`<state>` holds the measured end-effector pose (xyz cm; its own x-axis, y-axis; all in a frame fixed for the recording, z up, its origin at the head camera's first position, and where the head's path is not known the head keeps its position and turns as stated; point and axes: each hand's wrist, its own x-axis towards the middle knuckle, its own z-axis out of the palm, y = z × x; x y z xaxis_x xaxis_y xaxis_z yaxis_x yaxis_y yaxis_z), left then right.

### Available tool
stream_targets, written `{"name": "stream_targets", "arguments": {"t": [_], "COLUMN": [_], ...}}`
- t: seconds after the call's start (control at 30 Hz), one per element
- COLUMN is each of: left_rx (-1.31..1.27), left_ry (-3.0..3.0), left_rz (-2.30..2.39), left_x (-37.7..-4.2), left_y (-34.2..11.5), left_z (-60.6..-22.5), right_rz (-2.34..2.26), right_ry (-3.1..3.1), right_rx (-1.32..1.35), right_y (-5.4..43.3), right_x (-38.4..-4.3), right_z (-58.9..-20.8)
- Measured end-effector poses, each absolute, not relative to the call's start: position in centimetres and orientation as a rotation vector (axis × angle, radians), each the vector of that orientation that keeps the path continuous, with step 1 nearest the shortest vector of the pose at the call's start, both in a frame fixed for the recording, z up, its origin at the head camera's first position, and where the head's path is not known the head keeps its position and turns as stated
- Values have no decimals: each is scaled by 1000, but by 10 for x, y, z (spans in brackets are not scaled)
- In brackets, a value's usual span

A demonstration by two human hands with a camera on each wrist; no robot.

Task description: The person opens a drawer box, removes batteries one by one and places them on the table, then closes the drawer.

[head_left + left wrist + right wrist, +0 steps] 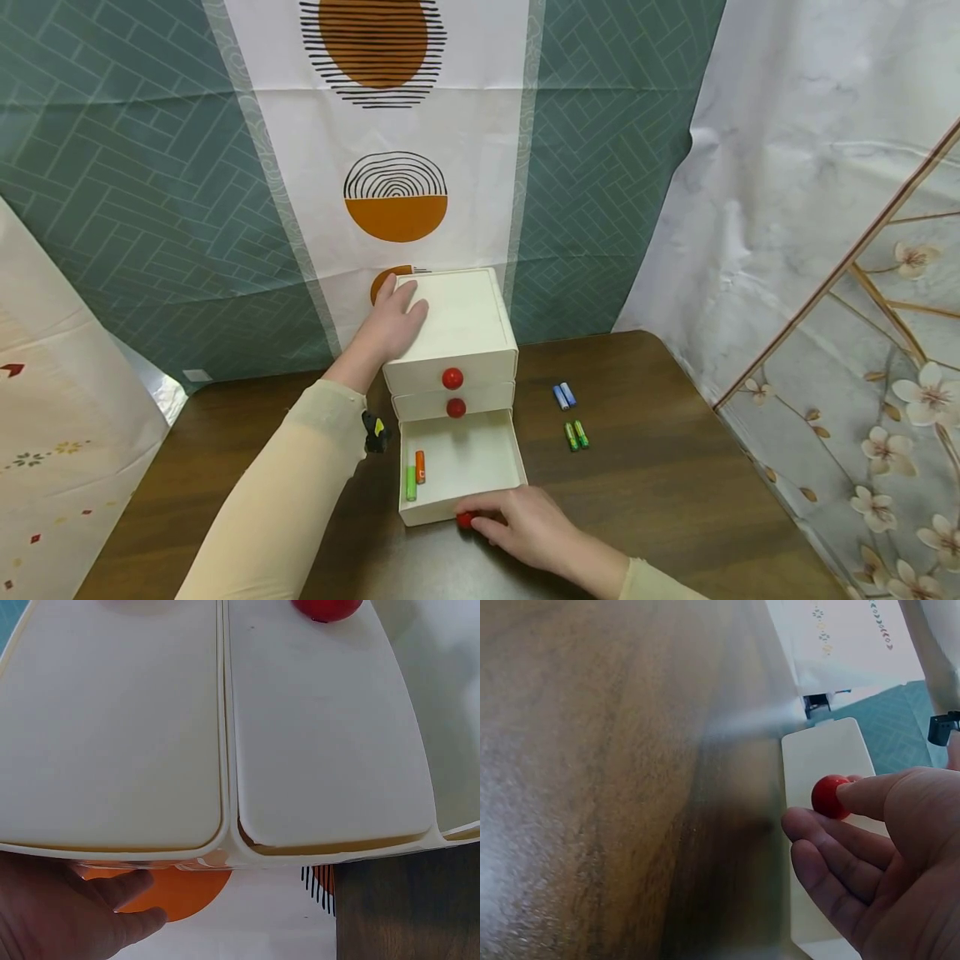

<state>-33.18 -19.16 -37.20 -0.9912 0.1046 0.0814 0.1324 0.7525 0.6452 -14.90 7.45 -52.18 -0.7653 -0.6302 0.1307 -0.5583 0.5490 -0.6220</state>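
Note:
A white three-drawer cabinet point(457, 312) stands on the table, its bottom drawer point(468, 450) pulled out and the two upper ones closed. Each drawer front has a round red knob. My left hand point(397, 325) rests at the cabinet's upper left edge with fingers extended; the left wrist view catches this hand point(67, 915) beside the cabinet wall. With thumb and fingers, my right hand point(525, 525) pinches the bottom drawer's red knob point(829, 796). Inside that drawer, an orange battery point(420, 467) and a light green battery point(411, 483) lie along the left side.
To the right of the cabinet, two blue batteries point(565, 396) lie on the brown wooden table point(645, 467). Two green batteries point(577, 435) lie just in front of them. Patterned cloth point(600, 167) hangs behind the table, and a floral cloth point(825, 400) borders its right side.

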Motion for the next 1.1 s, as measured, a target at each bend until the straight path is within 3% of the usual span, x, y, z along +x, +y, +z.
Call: {"name": "stream_targets", "arguments": {"t": [1.1], "left_rx": [-193], "left_ry": [-2905], "left_rz": [-1066], "left_x": [-333], "left_y": [-192], "left_z": [-374], "right_rz": [-1015], "right_ry": [2632], "right_rx": [-1076], "right_y": [82], "right_x": [-130], "right_z": [-526]}}
